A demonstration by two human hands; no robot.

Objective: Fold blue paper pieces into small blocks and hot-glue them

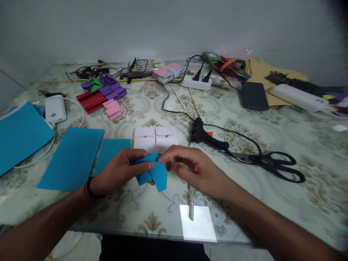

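My left hand point(122, 165) pinches the folded blue paper point(160, 177) between thumb and fingers, mid-view over the table point(122, 214). My right hand point(196, 167) curls its fingertips at the paper's two o'clock edge (whether they grip, I cannot tell). From there, white folded paper point(144, 141) lies at twelve, a glue gun point(201, 135) at two, scissors point(255, 158) at three, a blue sheet point(73, 157) at nine.

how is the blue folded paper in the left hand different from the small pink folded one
The blue folded paper is held in the left hand; the pink folded paper lies on the table. The blue one is nearer the person; the pink one sits farther back. Both show folds.
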